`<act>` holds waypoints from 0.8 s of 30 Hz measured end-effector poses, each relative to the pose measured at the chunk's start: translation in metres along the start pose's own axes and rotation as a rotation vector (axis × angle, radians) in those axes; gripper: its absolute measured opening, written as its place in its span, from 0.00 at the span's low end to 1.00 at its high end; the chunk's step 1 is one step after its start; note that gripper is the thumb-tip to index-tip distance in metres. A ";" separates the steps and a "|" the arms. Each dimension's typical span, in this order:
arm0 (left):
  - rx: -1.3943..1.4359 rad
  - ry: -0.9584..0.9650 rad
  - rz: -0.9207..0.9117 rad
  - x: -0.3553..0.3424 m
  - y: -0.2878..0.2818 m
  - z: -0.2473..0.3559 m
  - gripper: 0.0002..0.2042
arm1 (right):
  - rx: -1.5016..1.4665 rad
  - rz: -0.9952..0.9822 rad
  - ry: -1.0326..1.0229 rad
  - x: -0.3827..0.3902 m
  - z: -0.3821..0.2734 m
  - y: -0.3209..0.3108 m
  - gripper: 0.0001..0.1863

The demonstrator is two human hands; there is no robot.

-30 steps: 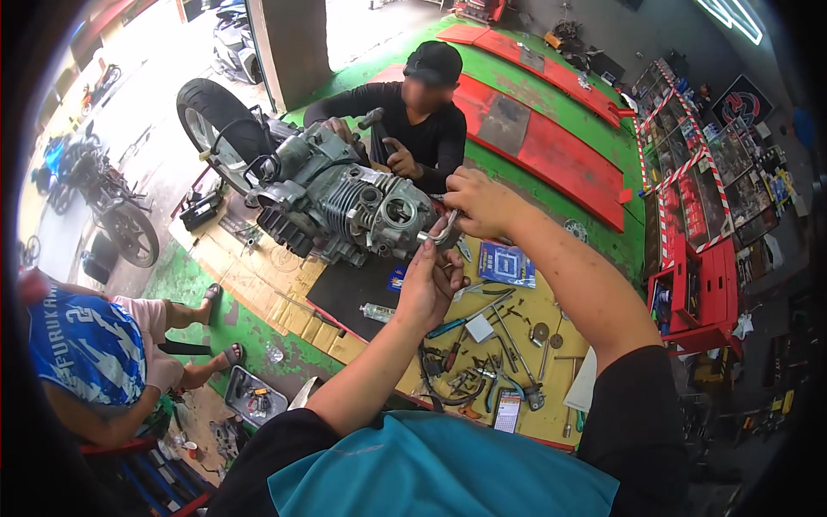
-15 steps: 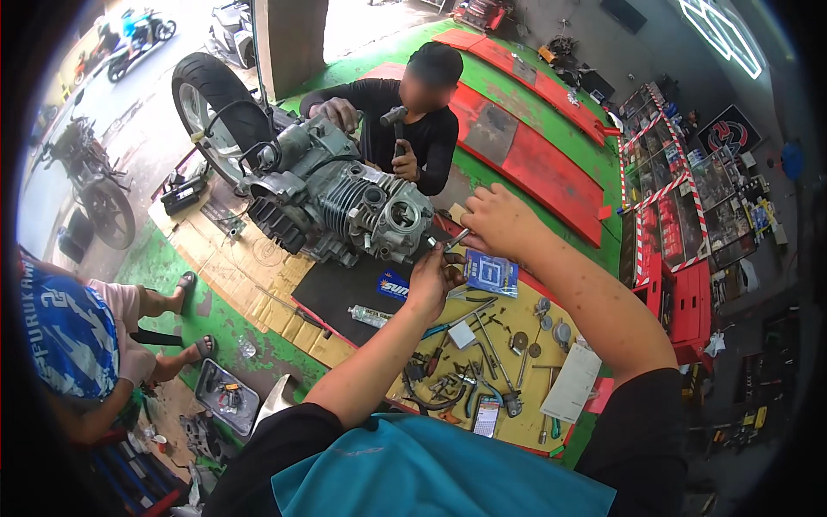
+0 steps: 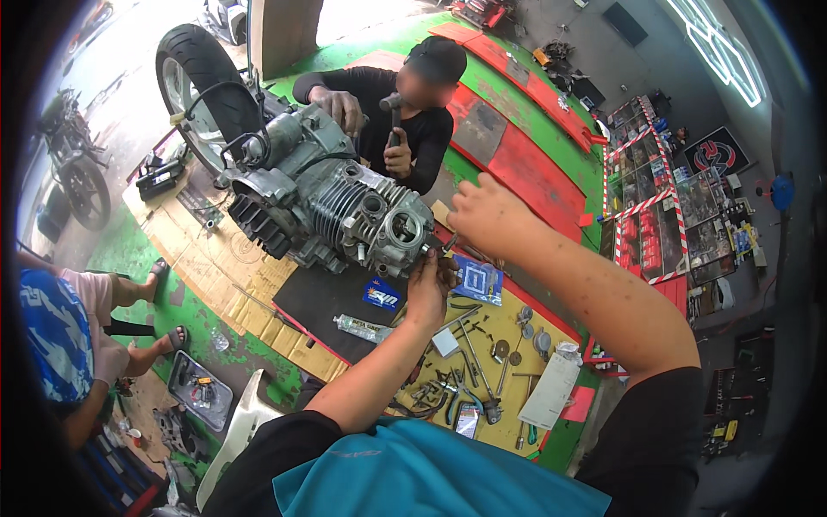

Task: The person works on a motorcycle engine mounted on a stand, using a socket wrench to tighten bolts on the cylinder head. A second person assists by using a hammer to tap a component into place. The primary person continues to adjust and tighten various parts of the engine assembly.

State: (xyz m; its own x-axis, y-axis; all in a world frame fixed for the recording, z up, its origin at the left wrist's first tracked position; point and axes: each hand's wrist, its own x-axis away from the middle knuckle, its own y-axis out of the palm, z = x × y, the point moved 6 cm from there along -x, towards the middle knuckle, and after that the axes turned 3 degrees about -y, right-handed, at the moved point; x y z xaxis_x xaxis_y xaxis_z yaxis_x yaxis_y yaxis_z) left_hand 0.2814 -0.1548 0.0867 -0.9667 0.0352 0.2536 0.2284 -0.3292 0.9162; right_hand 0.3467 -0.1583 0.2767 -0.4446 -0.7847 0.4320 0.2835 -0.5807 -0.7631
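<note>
A grey scooter engine point(image 3: 340, 202) with a finned cylinder rests on the bench, its round opening turned toward me. My left hand point(image 3: 428, 291) is closed at the lower edge of the cylinder head, fingers around the socket end of a slim metal wrench point(image 3: 449, 244). Right of it, my right hand point(image 3: 489, 217) is closed on the other end of the wrench. Whether the socket sits on a bolt is too small to tell. Across the engine, a co-worker's gloved hand point(image 3: 340, 108) lies on the casing, while their other hand point(image 3: 398, 155) grips a hammer point(image 3: 393, 116).
Bolts, pliers point(image 3: 465, 398) and other tools cover the yellow bench top point(image 3: 538, 323), with a blue gasket packet point(image 3: 476, 280) and a white tube point(image 3: 362, 327). A person in a patterned blue shirt point(image 3: 56, 336) is at left near a parts tray point(image 3: 200, 388). Red ramps point(image 3: 517, 164) lie behind.
My view has shifted slightly. Both hands stay at the cylinder head; the wrench's right end has swung and now points more toward the engine, less visible.
</note>
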 end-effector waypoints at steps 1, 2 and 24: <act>-0.007 0.015 0.020 0.000 -0.001 0.000 0.13 | -0.021 -0.004 0.000 -0.003 0.010 0.011 0.12; 0.000 0.026 0.029 -0.002 -0.001 0.000 0.12 | -0.037 -0.010 0.005 -0.005 0.019 0.016 0.12; 0.285 -0.370 -0.452 -0.008 -0.003 -0.004 0.08 | -0.200 -0.367 -0.325 -0.076 0.030 0.054 0.21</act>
State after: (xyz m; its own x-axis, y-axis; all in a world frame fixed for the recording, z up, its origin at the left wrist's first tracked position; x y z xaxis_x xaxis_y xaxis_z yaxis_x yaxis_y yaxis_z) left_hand 0.2885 -0.1580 0.0810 -0.8828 0.4508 -0.1324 -0.1203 0.0556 0.9912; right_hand 0.4214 -0.1365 0.2173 -0.1883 -0.5830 0.7903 -0.0232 -0.8019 -0.5970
